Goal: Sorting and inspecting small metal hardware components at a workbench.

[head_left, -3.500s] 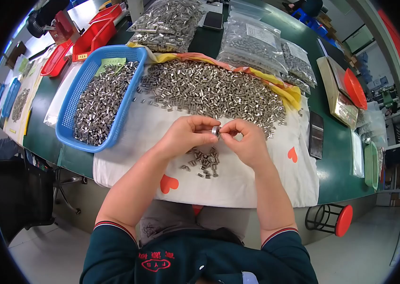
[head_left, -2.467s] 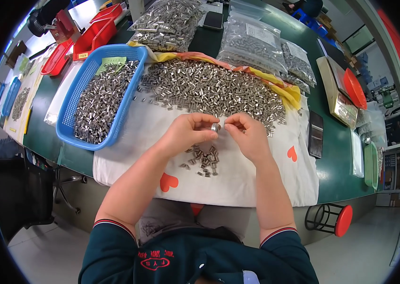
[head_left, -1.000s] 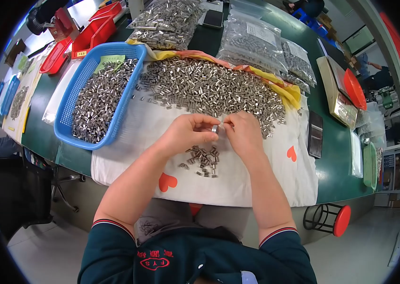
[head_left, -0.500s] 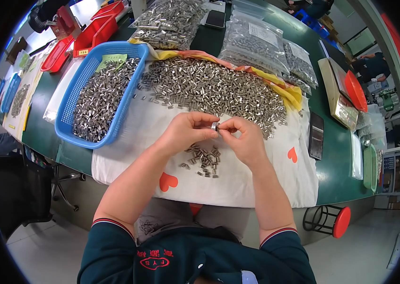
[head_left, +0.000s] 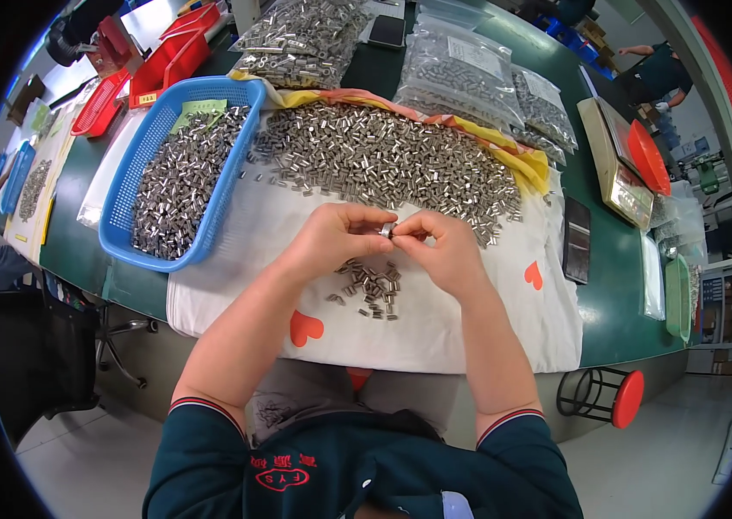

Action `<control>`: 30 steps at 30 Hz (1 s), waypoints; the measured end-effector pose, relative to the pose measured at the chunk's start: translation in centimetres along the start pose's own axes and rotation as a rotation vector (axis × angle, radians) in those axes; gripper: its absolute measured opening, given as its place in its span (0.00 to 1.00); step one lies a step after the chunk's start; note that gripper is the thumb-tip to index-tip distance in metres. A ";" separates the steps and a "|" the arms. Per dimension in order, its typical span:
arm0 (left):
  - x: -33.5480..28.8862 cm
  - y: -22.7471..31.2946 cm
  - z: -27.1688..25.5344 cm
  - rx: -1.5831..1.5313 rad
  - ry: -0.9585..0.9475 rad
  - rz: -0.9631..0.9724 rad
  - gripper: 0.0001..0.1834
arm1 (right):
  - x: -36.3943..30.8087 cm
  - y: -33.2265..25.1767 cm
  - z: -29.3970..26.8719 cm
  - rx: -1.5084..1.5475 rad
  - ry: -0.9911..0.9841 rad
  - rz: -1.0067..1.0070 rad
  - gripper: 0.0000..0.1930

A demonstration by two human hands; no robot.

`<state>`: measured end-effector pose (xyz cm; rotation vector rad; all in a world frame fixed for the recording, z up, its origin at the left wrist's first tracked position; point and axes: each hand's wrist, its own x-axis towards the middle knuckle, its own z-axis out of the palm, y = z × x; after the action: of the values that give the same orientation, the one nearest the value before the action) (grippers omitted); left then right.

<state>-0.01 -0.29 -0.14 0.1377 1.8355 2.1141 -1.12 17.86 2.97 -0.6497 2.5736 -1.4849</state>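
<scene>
Between my two hands is a small shiny metal sleeve (head_left: 387, 230), held up over the white cloth (head_left: 427, 333). My left hand (head_left: 340, 235) pinches it between thumb and fingers. From the other side, my right hand (head_left: 437, 246) has its thumb and index finger closed at the sleeve; whether they grip it or a smaller part is hidden. Just below my hands lies a small loose group of metal sleeves (head_left: 373, 287). Beyond them spreads a large pile of the same sleeves (head_left: 392, 156), bordered by a yellow and orange cloth strip (head_left: 535, 173).
To the left stands a blue perforated basket (head_left: 115, 221) full of metal sleeves. Bags of metal parts (head_left: 457, 73) and a phone (head_left: 387, 31) lie at the back. On the right are a dark flat case (head_left: 576, 240) and a scale with a red tray (head_left: 648, 156). A red-topped stool (head_left: 628, 400) stands below.
My hands have barely moved, still pinched together at the metal sleeve. The view has shifted slightly. In the right background, a person's arm has come into sight.
</scene>
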 end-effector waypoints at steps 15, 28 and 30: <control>-0.8 1.5 1.1 0.400 -0.242 -0.004 0.18 | 0.4 2.6 -4.7 -0.426 0.010 0.026 0.06; -0.3 0.6 0.5 0.051 -0.078 -0.056 0.17 | 0.5 1.2 -1.7 -0.392 0.026 0.055 0.04; 0.1 0.4 0.4 -0.054 -0.004 0.009 0.18 | 0.5 0.3 -1.3 -0.151 0.008 0.084 0.04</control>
<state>-0.04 0.05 0.27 0.1376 1.7768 2.1658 -2.03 18.83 3.49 -0.5441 2.7026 -1.2806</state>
